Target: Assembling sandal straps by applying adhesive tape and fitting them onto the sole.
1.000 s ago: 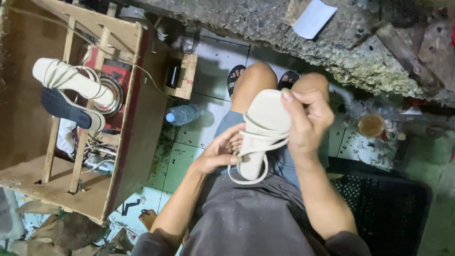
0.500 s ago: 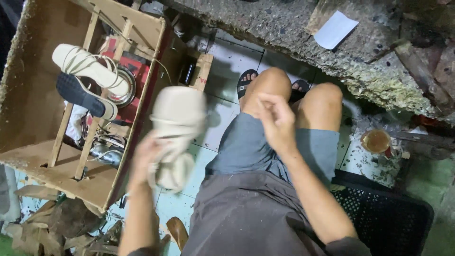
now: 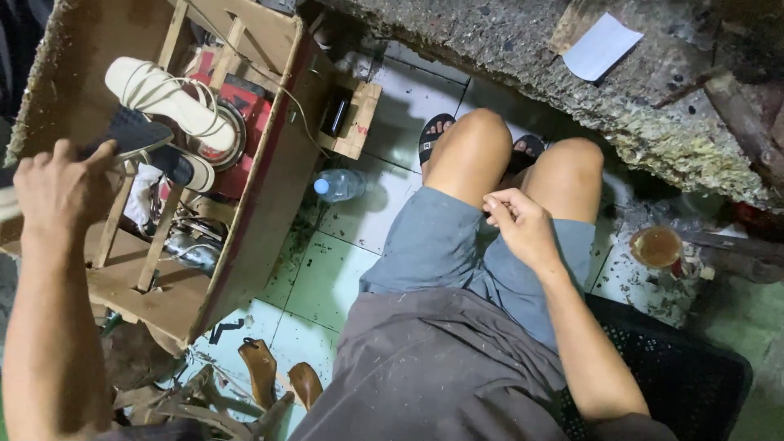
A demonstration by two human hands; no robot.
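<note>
**Left hand up at the shoe rack, right hand idle on the lap**

The cream strappy sandal point(image 3: 167, 98) sits sole-out on the wooden rack point(image 3: 269, 163), upper left, pale straps bunched around its heel end. Just under it lies a second sandal with a dark sole point(image 3: 155, 147). The left hand point(image 3: 61, 192) is right there, fingers curled at the edge of that dark sole (whether it truly grips, I cannot tell; something pale shows at the frame edge beside it). The right hand point(image 3: 523, 229) rests loosely curled on grey shorts point(image 3: 457, 245), grasping nothing. Below, a tiled floor point(image 3: 327, 278), grubby white and green, with a plastic water bottle point(image 3: 341, 185) lying beside the rack. Opposite runs a rough, crusted concrete surface point(image 3: 572, 90) carrying a white paper slip point(image 3: 602, 45). Black crate point(image 3: 686, 384) at right.
</note>
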